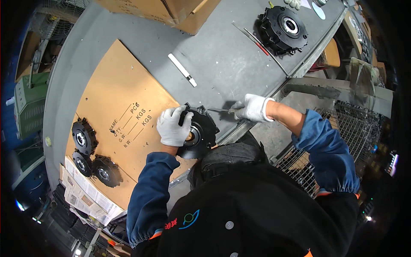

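Note:
A round black machined housing (206,132) with lugs around its rim lies at the table's near edge, partly over the cardboard. My left hand (172,127), in a white glove, grips its left side, the fingers curled over the top and the thumb near the central bore. To the right of the part, my gloved right hand (253,108) is closed around a slim metal hand tool (220,110). Its thin shaft points left toward the housing's upper rim. Whether the tip touches the housing I cannot tell, and the handle is mostly hidden in the glove.
Three black housings (84,136) rest on the left of a flat cardboard sheet (124,85), above newspapers (92,192). A white marker (182,69) lies mid-table. Farther back are a cardboard box (171,13), a larger housing (283,30) and a red-marked rod (262,48). Wire mesh (299,171) stands right.

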Demonstrator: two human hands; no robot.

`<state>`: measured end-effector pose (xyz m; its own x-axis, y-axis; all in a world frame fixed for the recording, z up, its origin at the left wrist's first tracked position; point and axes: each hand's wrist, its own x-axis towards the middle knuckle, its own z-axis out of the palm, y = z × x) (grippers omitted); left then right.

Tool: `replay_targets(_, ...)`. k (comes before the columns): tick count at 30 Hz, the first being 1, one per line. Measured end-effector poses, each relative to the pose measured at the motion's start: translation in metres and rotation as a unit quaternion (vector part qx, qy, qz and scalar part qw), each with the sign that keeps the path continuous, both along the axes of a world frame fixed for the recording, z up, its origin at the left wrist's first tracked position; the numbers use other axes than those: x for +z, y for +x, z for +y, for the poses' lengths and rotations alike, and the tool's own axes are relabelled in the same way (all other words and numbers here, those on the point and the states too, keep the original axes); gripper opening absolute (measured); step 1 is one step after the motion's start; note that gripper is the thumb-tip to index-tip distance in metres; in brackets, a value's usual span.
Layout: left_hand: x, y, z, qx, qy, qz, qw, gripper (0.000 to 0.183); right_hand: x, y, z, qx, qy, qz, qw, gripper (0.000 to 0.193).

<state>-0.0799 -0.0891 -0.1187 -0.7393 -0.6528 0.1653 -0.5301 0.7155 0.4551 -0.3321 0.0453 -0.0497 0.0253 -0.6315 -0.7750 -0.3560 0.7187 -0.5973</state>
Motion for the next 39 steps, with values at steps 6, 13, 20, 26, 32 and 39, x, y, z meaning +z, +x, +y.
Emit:
replay_targets(6,0.000,0.000,0.001,-0.003,0.020,0.004,1.000,0.025,0.014,-0.001,-0.022,-0.041,0.122,-0.068,0.989,0.025)
replay_targets(13,-0.002,0.000,0.001,0.018,0.035,-0.008,0.999,0.026,0.001,0.015,-0.012,-0.126,0.141,-0.098,0.977,0.024)
replay_targets(20,0.000,-0.001,-0.001,-0.004,0.009,0.006,1.000,0.024,-0.023,0.039,-0.001,0.119,-0.067,0.146,0.980,0.022)
replay_targets(26,-0.001,0.004,0.000,0.004,0.019,0.005,1.000,0.025,0.002,0.005,-0.017,0.117,-0.033,0.077,0.990,0.027)
replay_targets(32,-0.002,0.002,0.001,0.006,0.027,-0.005,1.000,0.026,-0.012,-0.002,-0.029,0.145,0.008,0.039,0.989,0.028)
replay_targets(39,-0.004,0.002,0.001,0.002,0.020,0.016,1.000,0.025,-0.007,-0.008,-0.072,0.255,0.083,0.032,0.963,0.034)
